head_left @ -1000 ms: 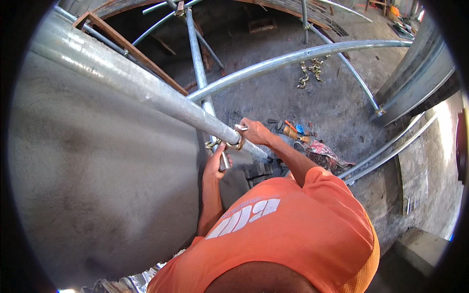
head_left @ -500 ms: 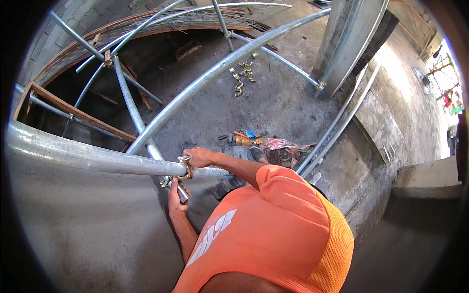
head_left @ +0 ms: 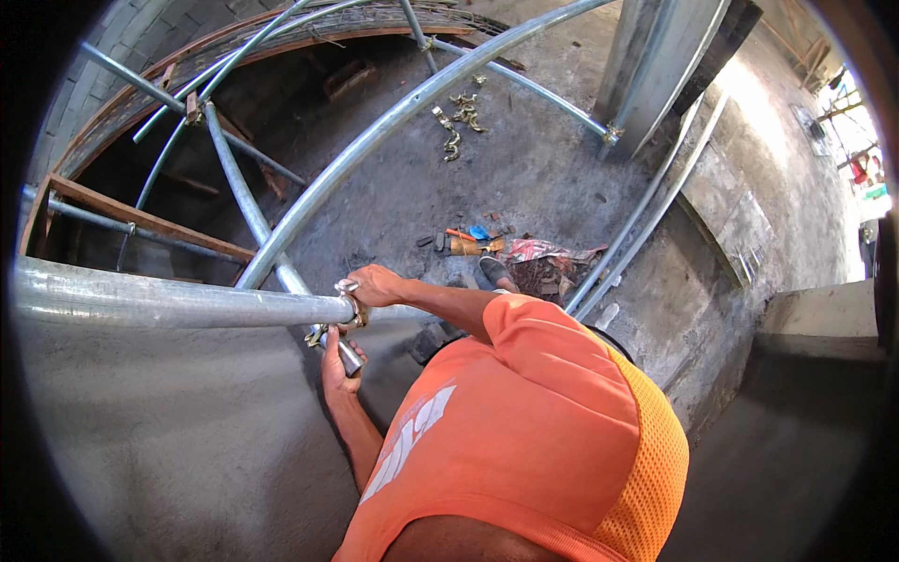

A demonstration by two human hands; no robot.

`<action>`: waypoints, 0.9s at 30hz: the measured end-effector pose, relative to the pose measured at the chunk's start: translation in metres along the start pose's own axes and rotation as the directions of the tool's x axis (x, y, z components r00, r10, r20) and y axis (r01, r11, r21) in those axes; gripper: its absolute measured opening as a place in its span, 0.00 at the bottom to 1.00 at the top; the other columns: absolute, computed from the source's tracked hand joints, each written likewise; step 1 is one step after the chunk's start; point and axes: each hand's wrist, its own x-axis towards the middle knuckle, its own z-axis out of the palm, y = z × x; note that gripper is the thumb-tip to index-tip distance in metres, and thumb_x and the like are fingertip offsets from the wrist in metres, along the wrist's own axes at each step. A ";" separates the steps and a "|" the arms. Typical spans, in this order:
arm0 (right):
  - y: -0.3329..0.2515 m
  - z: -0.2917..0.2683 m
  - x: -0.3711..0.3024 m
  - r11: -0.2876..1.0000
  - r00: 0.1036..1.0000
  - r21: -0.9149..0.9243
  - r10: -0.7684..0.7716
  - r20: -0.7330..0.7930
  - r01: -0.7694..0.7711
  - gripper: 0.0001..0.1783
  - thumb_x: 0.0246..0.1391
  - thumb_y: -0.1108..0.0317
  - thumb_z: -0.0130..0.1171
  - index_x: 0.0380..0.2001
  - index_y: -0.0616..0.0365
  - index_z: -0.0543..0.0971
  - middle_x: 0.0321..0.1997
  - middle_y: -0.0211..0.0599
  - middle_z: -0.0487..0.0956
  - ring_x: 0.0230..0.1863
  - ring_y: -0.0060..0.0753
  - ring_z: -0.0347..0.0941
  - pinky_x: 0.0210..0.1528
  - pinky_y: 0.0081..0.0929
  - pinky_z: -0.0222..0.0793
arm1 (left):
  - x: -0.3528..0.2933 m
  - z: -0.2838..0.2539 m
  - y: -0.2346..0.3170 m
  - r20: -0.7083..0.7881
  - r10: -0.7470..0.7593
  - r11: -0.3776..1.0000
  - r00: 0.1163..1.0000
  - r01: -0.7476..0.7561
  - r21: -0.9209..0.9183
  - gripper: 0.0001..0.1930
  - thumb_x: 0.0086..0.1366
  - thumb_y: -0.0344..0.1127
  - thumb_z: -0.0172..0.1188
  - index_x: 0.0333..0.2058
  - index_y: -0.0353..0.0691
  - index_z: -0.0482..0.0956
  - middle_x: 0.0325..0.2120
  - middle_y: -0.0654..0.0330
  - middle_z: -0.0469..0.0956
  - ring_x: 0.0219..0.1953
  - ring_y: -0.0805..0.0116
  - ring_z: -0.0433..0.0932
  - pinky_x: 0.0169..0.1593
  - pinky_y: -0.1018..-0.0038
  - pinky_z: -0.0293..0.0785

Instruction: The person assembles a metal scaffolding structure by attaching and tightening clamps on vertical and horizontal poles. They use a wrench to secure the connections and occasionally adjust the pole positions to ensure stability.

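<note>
A thick galvanized steel pipe [head_left: 187, 304] runs in from the left at about waist height. Around it sits a brass-coloured scaffold clamp [head_left: 358, 312], and my right hand [head_left: 376, 285] is closed on its upper part, where a silvery piece shows at the fingertips. Below, my left hand [head_left: 339, 367] wraps round the short end of a crossing pipe [head_left: 352, 358] that passes under the thick one. Another brass-coloured clamp part [head_left: 316, 335] lies against the crossing just above the left fingers. My right palm and part of the clamp's far side are hidden.
A long pipe [head_left: 375, 140] slants across in front. Loose clamps [head_left: 464, 112] lie on the concrete floor, nearer a tool with an orange handle [head_left: 459, 233] and a crumpled sack [head_left: 543, 251]. Two pipes [head_left: 646, 220] lie right of a concrete column [head_left: 655, 75].
The view has tilted slightly, so the surroundings sit higher in the picture. My right hand and the silvery piece have shifted a little upward at the clamp; my left hand keeps its hold.
</note>
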 end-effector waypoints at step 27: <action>0.011 -0.010 -0.059 -0.199 0.612 0.676 0.304 0.730 -0.709 0.17 0.65 0.51 0.52 0.28 0.50 0.68 0.14 0.15 0.53 0.11 0.14 0.44 0.11 0.20 0.38 | -0.010 0.010 0.005 0.010 0.040 0.999 0.999 -0.040 -0.004 0.21 0.60 0.55 0.69 0.41 0.47 0.75 0.22 0.63 0.75 0.19 0.70 0.76 0.22 0.72 0.75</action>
